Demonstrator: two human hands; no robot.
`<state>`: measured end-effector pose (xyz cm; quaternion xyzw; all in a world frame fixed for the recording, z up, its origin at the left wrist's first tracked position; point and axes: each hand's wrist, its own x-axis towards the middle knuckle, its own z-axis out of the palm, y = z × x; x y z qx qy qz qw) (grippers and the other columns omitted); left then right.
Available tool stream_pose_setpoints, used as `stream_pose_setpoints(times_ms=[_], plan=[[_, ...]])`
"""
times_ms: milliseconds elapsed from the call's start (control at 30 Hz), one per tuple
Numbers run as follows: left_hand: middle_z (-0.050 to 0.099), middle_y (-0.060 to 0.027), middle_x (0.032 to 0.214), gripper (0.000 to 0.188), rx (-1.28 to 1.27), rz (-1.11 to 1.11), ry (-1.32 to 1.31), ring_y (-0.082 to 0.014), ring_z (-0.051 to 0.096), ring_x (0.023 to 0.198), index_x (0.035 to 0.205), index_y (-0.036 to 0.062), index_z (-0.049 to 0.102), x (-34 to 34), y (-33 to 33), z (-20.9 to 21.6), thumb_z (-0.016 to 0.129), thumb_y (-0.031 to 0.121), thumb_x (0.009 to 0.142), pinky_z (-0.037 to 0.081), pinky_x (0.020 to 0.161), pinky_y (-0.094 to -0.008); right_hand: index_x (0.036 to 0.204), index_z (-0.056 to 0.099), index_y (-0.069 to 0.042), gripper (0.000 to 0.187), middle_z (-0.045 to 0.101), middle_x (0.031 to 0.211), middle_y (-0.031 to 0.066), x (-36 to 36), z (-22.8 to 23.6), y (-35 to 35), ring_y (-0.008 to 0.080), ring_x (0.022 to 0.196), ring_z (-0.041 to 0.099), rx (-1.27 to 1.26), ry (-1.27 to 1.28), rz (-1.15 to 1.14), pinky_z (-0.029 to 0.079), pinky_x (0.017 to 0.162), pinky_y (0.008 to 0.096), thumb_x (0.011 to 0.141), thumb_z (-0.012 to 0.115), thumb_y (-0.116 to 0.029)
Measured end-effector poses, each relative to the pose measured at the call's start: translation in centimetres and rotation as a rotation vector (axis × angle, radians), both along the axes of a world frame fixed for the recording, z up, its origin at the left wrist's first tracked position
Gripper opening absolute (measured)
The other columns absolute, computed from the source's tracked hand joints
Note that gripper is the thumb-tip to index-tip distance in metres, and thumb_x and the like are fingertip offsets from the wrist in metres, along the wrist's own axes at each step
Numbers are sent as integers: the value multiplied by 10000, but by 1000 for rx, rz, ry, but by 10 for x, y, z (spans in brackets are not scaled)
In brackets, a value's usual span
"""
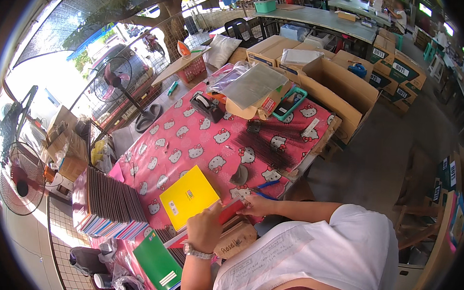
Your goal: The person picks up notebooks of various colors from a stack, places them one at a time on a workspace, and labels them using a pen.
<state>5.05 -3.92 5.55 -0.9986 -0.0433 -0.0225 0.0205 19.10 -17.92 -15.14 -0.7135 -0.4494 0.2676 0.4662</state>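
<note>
A thin red notebook (230, 212), seen nearly edge-on, is held close to my body between both hands. My left hand (204, 226) is closed at its left part and hides some of it. At its right end my right hand (256, 205) grips the edge with bent fingers. Just beyond lies a yellow notebook (187, 192), flat on the pink patterned tabletop (195, 152). A green notebook (158, 263) lies to the left of my left forearm. Blue-handled pliers or scissors (267, 184) rest beyond my right hand, near a grey curved piece (239, 175).
A tall stack of bound notebooks (108, 204) stands at the left. Black wire coils (269, 144) spread over the table's right side. Farther off are a tape dispenser (206, 109), a green tray (291, 103) and an open cardboard box (340, 87). A wooden block (236, 241) sits against my shirt.
</note>
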Motion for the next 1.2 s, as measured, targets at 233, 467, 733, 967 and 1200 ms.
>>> stream_pose_setpoints(times_ms=[233,467,733,967,1200], plan=[[658,-124,706,84,-103,2,-134,-332,660,649,891,101,597,-17,13,-57,588,165,838,506,559,-457,1146,635,2,329,630,1090,83,1,5,-26,150,818,584,264,265,-156,481,729,300,925,637,-242],[673,-117,817,245,-112,157,-151,-328,654,650,868,82,577,-13,-1,-61,676,302,824,506,537,-457,1536,167,-4,722,285,1531,236,-34,48,-33,286,1360,389,435,127,-148,334,1104,381,981,545,-269],[680,-110,783,213,-60,129,-343,-321,667,668,880,87,628,-1,-4,-84,672,292,843,510,562,-430,1553,128,-31,779,318,1525,254,-36,54,-28,298,1371,419,278,71,82,375,1066,357,1008,501,-444],[657,-92,775,205,-121,76,-332,-285,664,690,829,92,576,-3,-15,-76,684,264,799,505,592,-413,1464,452,-197,456,688,1142,150,10,84,-38,235,1069,669,354,78,13,514,862,320,1018,528,-253],[667,-101,779,154,-143,12,-417,-298,658,646,917,96,630,-4,-9,-74,636,246,882,495,541,-410,1254,650,-212,380,620,896,50,23,93,-22,240,874,628,317,-433,129,498,783,361,915,617,-44]])
